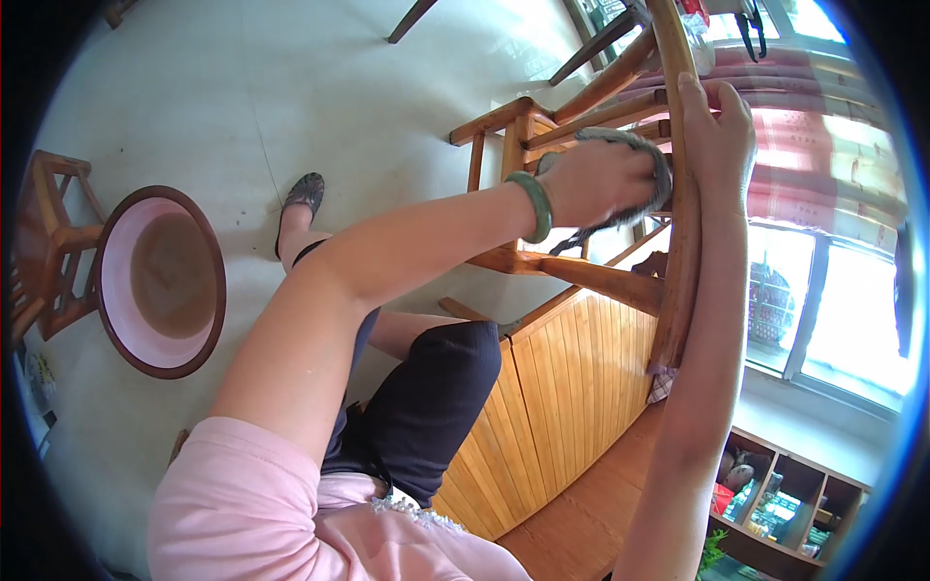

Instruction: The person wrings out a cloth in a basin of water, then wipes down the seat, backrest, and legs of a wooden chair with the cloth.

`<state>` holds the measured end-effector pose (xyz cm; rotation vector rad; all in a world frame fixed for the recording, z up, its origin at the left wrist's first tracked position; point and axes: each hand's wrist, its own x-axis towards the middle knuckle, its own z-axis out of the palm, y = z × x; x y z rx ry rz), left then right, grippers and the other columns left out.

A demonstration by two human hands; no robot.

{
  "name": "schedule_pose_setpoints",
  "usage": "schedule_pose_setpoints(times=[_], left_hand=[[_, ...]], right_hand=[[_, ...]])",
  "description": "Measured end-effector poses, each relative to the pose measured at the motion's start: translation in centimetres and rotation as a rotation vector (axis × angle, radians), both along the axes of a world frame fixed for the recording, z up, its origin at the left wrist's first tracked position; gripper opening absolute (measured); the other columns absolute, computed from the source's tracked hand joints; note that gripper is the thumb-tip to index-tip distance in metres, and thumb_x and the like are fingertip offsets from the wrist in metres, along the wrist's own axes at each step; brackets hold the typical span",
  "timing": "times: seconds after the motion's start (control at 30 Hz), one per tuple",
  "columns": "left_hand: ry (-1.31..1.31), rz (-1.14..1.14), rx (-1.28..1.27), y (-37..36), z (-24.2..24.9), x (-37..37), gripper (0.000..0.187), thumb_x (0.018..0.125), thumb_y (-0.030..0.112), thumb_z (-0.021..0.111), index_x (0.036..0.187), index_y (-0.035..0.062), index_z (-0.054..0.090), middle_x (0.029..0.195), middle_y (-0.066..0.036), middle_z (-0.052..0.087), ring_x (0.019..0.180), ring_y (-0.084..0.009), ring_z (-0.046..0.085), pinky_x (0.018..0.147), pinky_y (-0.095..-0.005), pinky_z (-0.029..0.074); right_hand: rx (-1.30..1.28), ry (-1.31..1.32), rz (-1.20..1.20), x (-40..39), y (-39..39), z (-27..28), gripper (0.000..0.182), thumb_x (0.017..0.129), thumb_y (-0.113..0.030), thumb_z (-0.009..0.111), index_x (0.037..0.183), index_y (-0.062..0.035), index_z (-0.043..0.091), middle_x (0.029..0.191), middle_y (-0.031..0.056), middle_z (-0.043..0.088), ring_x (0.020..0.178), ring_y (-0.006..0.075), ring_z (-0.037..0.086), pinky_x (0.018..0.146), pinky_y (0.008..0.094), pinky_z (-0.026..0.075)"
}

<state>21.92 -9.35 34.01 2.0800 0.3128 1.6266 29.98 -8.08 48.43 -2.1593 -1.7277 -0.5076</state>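
My left hand (603, 184), with a green bangle (531, 206) on its wrist, is closed on a grey cloth (628, 215). It presses the cloth against the slats of a wooden chair (509, 259). Part of the cloth hangs loose below the fingers. My right hand (719, 124) grips the chair's long curved rail (678, 252), thumb on the near side; its fingertips are partly hidden. The chair's frame is tilted in my view.
A pink basin (114, 281) with a brown rim holds murky water on the pale floor (194, 116). Beside it stands a wooden stool (68, 239). A slatted wooden panel (572, 387) lies below the chair. On the right are a window, a pink curtain (794, 160) and a compartment shelf (796, 537).
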Motion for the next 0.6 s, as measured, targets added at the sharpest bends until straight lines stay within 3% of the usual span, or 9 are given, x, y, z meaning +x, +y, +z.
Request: schedule_pose_setpoints(times=[0.07,0.17,0.2,0.27,0.3,0.4,0.47,0.53,0.6], left_hand=[[-0.025,-0.039,0.065,-0.6,-0.2,-0.7,0.030,0.060,0.003,0.062,0.089,0.0099,0.058,0.093,-0.007,0.055,0.085,-0.0281,0.055,0.069,-0.0364,0.047],[0.006,-0.230,-0.359,-1.1,-1.0,-0.6,0.035,0.058,0.004,0.063,0.093,0.0068,0.059,0.095,-0.009,0.054,0.094,-0.0272,0.054,0.077,-0.0380,0.046],[0.003,-0.227,-0.356,-1.6,-1.2,-0.4,0.035,0.058,0.004,0.063,0.093,0.0068,0.059,0.095,-0.009,0.054,0.094,-0.0272,0.054,0.077,-0.0380,0.046],[-0.252,-0.411,-0.588,-2.8,-1.4,0.4,0.037,0.056,0.003,0.063,0.093,0.0052,0.059,0.095,-0.012,0.053,0.096,-0.0303,0.052,0.080,-0.0383,0.043],[-0.302,-0.495,-0.719,-3.4,-0.9,0.5,0.042,0.058,-0.003,0.060,0.099,0.0047,0.055,0.095,-0.009,0.049,0.093,-0.0244,0.050,0.080,-0.0309,0.040],[-0.375,-0.401,-0.946,-4.7,0.9,2.2,0.043,0.058,-0.003,0.061,0.100,0.0045,0.054,0.097,-0.008,0.047,0.092,-0.0220,0.050,0.080,-0.0308,0.040],[-0.346,-0.375,-0.952,-4.8,0.8,2.7,0.041,0.061,-0.003,0.059,0.101,0.0035,0.053,0.098,-0.007,0.047,0.091,-0.0198,0.051,0.080,-0.0287,0.041],[-0.516,-0.598,-1.100,-4.6,0.4,2.9,0.038,0.064,-0.002,0.057,0.101,0.0015,0.053,0.098,-0.007,0.046,0.091,-0.0165,0.051,0.078,-0.0258,0.042],[-0.495,-0.593,-1.100,-4.3,0.3,3.0,0.035,0.065,-0.001,0.056,0.100,0.0008,0.055,0.098,-0.007,0.048,0.090,-0.0155,0.052,0.077,-0.0253,0.043]], right_hand=[[-0.023,0.010,-0.029,0.0,0.0,0.0,0.039,0.076,-0.042,0.057,0.080,-0.0030,0.061,0.087,0.0153,0.056,0.081,0.0289,0.057,0.073,0.0376,0.044],[-0.029,-0.001,-0.037,-0.1,0.0,0.1,0.038,0.076,-0.041,0.058,0.080,-0.0030,0.061,0.087,0.0156,0.056,0.081,0.0295,0.057,0.073,0.0380,0.044],[-0.027,-0.004,-0.034,-0.1,0.1,0.1,0.038,0.076,-0.041,0.058,0.080,-0.0030,0.061,0.087,0.0156,0.056,0.081,0.0295,0.057,0.073,0.0380,0.044],[0.002,-0.001,-0.007,0.0,0.0,0.0,0.038,0.076,-0.040,0.058,0.080,-0.0028,0.061,0.087,0.0162,0.057,0.082,0.0303,0.057,0.073,0.0385,0.044],[0.000,-0.003,-0.009,0.1,-0.1,0.0,0.038,0.076,-0.040,0.058,0.080,-0.0028,0.061,0.087,0.0162,0.057,0.082,0.0303,0.057,0.073,0.0385,0.044],[-0.006,0.009,-0.014,0.1,0.0,0.0,0.038,0.076,-0.041,0.058,0.079,-0.0029,0.061,0.087,0.0165,0.057,0.082,0.0302,0.057,0.073,0.0385,0.044],[-0.022,0.000,-0.019,0.3,0.1,0.0,0.038,0.075,-0.040,0.058,0.080,-0.0031,0.061,0.087,0.0167,0.056,0.082,0.0302,0.057,0.073,0.0381,0.044],[-0.009,0.032,-0.017,0.1,0.0,0.0,0.037,0.075,-0.040,0.058,0.080,-0.0033,0.061,0.087,0.0166,0.056,0.081,0.0300,0.057,0.073,0.0380,0.044],[0.001,0.062,-0.015,0.0,-0.1,0.1,0.037,0.075,-0.040,0.058,0.081,-0.0034,0.061,0.087,0.0165,0.056,0.081,0.0299,0.057,0.073,0.0378,0.044]])
